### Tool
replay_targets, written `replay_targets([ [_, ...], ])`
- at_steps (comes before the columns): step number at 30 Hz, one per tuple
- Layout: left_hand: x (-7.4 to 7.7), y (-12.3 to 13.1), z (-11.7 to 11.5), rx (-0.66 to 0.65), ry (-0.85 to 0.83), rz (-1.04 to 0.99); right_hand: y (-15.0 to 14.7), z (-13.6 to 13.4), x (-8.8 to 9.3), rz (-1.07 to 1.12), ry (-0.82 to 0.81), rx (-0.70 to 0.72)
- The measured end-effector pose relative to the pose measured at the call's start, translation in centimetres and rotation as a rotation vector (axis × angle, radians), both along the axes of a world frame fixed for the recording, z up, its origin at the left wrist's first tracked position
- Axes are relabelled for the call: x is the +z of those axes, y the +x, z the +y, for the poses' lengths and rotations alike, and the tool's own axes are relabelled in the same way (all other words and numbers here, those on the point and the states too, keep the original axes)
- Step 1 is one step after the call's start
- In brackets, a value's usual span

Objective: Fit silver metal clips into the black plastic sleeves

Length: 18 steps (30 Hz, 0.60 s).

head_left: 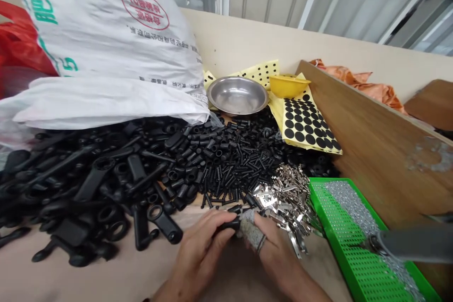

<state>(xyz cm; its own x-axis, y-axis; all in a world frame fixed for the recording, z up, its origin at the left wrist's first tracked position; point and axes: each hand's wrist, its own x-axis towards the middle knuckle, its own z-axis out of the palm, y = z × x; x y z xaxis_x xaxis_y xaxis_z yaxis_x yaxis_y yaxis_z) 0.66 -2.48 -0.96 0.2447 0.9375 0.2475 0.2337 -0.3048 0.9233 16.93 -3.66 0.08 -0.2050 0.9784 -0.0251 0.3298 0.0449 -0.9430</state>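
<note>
A short, rounded black plastic part (230, 224) is pinched between the thumb and fingers of my left hand (201, 247), low at the centre of the view. Against its right end press the curled fingers of my right hand (274, 250), so both hands meet on it. Grey, worn covers (252, 231) wrap fingers of the right hand. My fingers hide much of the part, and its exact kind cannot be made out. Just beyond the hands lie black screws (233, 170) and a heap of small silver metal clips (286, 193).
Black plastic handles (95, 179) pile up at left, below a big white sack (116, 33). Behind are a steel bowl (238, 96), a yellow bowl (288, 85) and a sheet of black round stickers (307, 125). At right, a power screwdriver (406, 245) overhangs a green tray (339, 245) of small screws.
</note>
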Motion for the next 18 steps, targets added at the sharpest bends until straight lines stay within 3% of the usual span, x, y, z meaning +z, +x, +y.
replay_targets([
  [2, 0.1, 0.0, 0.1, 0.005, 0.084, 0.007, -0.2, 0.0, -0.1, 0.100, -0.120, -0.008],
  [4, 0.3, -0.1, 0.2, 0.009, 0.077, 0.013, -0.1, -0.2, -0.1, 0.077, -0.114, 0.004],
  [9, 0.6, -0.1, 0.4, -0.004, -0.167, -0.003, 0.6, -1.0, 0.3, -0.318, 0.203, 0.048],
  [14, 0.4, -0.1, 0.5, -0.060, -0.251, -0.052, 1.1, -0.7, 0.6, -0.408, 0.506, 0.175],
  [16, 0.4, -0.1, 0.5, -0.070, -0.230, -0.026, 1.2, -0.7, 0.6, -0.400, 0.505, 0.171],
  [18, 0.5, -0.1, 0.4, -0.081, -0.181, 0.013, 1.2, -0.8, 0.5, -0.357, 0.388, 0.118],
])
